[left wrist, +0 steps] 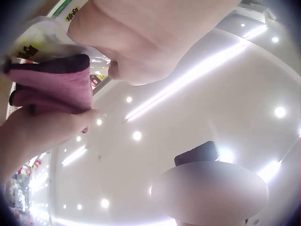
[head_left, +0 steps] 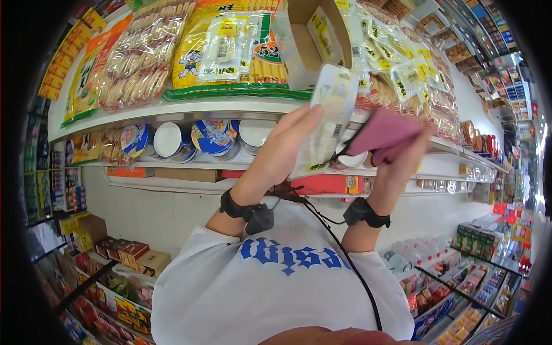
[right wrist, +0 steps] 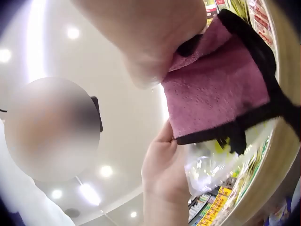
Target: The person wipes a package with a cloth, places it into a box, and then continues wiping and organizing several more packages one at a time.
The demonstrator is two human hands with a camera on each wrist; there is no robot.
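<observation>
My left hand (head_left: 293, 138) grips a flat clear plastic packet (head_left: 333, 109) by its edge, thumb on the front. The packet has yellow print, a barcode and a hang hole, and it stands upright before the shelf. My right hand (head_left: 405, 152) holds a folded mauve cloth (head_left: 385, 135) with a dark border, close beside the packet's lower right side. In the right wrist view, the cloth (right wrist: 216, 89) spreads below the fingers and overlaps part of the packet (right wrist: 211, 165). An open cardboard box (head_left: 302, 40) with a similar packet inside stands on the shelf just beyond my hands.
The white shelf (head_left: 230, 106) carries large bags of sausage-like sticks (head_left: 146, 54) and a loose pile of small packets (head_left: 397, 57). Round tubs (head_left: 215, 135) sit on the level below. Low racks of packaged goods stand on both sides of my body, with bottles (head_left: 417, 250) at right.
</observation>
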